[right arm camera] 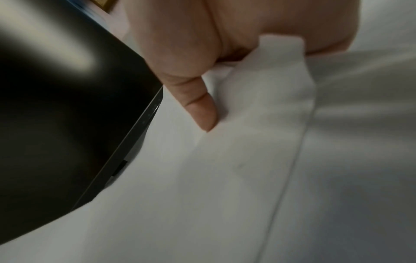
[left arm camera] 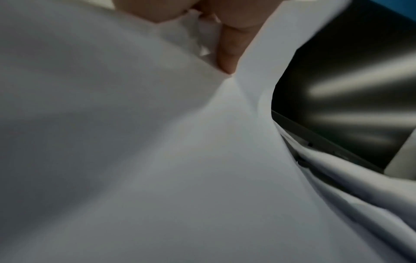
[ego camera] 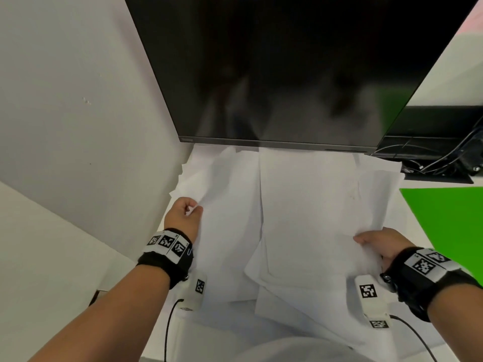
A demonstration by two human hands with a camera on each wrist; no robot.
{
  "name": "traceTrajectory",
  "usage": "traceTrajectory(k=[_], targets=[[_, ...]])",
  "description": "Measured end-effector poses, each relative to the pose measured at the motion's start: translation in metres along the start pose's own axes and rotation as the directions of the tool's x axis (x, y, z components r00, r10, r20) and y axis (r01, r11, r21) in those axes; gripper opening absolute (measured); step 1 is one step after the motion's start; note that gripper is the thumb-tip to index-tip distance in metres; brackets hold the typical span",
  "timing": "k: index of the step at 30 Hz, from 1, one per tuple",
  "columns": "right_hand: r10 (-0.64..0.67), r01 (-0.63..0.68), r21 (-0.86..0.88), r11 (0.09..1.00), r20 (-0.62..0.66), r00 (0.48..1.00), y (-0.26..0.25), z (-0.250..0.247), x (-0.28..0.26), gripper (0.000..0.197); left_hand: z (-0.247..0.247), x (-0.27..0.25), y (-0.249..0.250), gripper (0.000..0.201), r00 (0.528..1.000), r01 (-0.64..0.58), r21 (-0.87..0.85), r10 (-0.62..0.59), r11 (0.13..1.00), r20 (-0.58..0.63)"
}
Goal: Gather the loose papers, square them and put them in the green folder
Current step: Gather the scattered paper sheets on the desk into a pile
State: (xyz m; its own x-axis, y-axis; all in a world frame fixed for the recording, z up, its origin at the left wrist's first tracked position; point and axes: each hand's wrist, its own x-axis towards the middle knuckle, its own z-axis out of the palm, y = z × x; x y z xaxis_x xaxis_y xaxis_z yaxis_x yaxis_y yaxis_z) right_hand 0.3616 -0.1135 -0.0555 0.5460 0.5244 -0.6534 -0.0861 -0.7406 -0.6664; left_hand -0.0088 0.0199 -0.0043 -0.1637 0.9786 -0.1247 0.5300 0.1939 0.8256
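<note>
Several loose white papers [ego camera: 308, 205] lie in an uneven overlapping spread on the white desk below the monitor. My left hand [ego camera: 187, 211] pinches the left edge of the left sheets, thumb on top; the left wrist view shows a finger [left arm camera: 229, 53] curled into the papers [left arm camera: 157, 142]. At the lower right of the spread my right hand [ego camera: 379, 242] grips the right edge of the papers, and its thumb [right arm camera: 200, 110] presses on a sheet [right arm camera: 247, 142] in the right wrist view. The green folder [ego camera: 449, 218] lies flat at the right, apart from both hands.
A large dark monitor [ego camera: 287, 74] hangs over the far edge of the papers. Black cables and a stand [ego camera: 444, 158] sit at the back right. A white wall [ego camera: 78, 100] closes the left side. Sensor cables trail from both wrists.
</note>
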Motion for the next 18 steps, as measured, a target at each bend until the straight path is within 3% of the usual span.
traceTrajectory(k=[3,5,9,11,14,16,18], targets=[[-0.029,0.029,-0.008,1.0,-0.13,0.991,-0.003,-0.003,-0.01,0.042,-0.009,0.004,-0.002,0.012,0.995,0.089,-0.044,-0.087,0.995,0.04],[-0.035,0.039,0.017,0.999,-0.157,0.987,-0.001,-0.004,-0.009,0.045,-0.017,0.007,-0.003,0.042,0.989,0.136,-0.028,-0.134,0.99,0.058],[-0.032,0.033,0.021,0.999,-0.082,0.996,0.027,-0.004,0.032,0.062,-0.02,0.015,-0.012,0.087,0.968,0.239,-0.011,-0.238,0.971,0.081],[-0.02,0.02,-0.002,1.0,-0.053,0.998,0.027,0.004,0.027,0.052,-0.012,0.015,-0.013,0.106,0.949,0.298,-0.022,-0.294,0.954,0.11],[-0.024,0.024,0.013,1.0,-0.012,1.0,0.022,0.017,0.012,0.035,-0.001,0.017,-0.012,0.105,0.919,0.388,0.001,-0.387,0.922,0.075],[-0.048,0.048,-0.01,0.999,0.008,0.999,0.021,0.024,0.005,0.041,0.002,0.017,-0.009,0.094,0.877,0.423,0.152,-0.446,0.893,0.178],[-0.072,0.073,-0.038,0.997,0.031,0.997,0.018,0.028,-0.001,0.035,0.003,0.012,-0.005,0.097,0.815,0.403,0.278,-0.48,0.872,0.326]])
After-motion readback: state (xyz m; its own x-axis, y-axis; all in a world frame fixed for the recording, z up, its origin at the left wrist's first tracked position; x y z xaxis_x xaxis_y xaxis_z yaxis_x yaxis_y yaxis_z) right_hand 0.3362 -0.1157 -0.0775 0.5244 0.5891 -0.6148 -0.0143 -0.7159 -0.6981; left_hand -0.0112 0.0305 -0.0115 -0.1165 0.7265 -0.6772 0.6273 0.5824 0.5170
